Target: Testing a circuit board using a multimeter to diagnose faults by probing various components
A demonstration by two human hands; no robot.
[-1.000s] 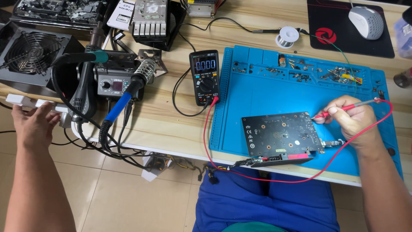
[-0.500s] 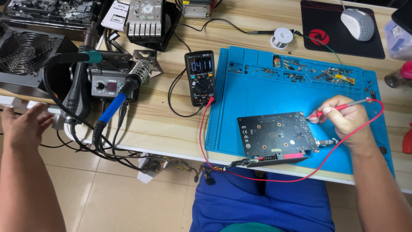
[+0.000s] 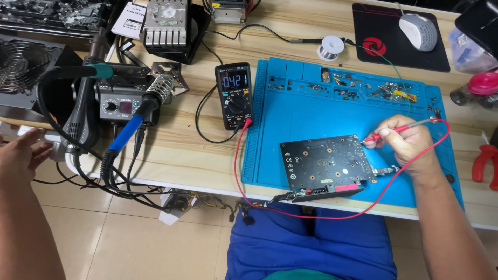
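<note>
We hold the red test probe point(image 3: 399, 126) in our right hand point(image 3: 410, 142), fingers closed around its shaft in a pen grip, with the tip resting at the upper right corner of the black circuit board point(image 3: 327, 161). The board lies flat on the blue work mat point(image 3: 311, 111), its near edge close to the front of the wooden bench point(image 3: 181, 150). The red lead point(image 3: 311, 213) loops from the probe below the bench edge and back up to the multimeter point(image 3: 235, 96), which sits just left of the mat with its display lit. Our left hand point(image 3: 18, 155) is relaxed and open, holding nothing — it hovers at the far left, beside the bench edge and near the black cables point(image 3: 78, 161). Farther left stands the soldering station point(image 3: 122, 106) with a blue-handled iron point(image 3: 129, 129) in its holder. Toward the back, the mat's trays hold small loose parts point(image 3: 384, 91); beyond lie a solder spool point(image 3: 330, 47) and a mouse point(image 3: 417, 24) on a black pad point(image 3: 384, 52) — a pale tiled floor point(image 3: 129, 243) shows below.
</note>
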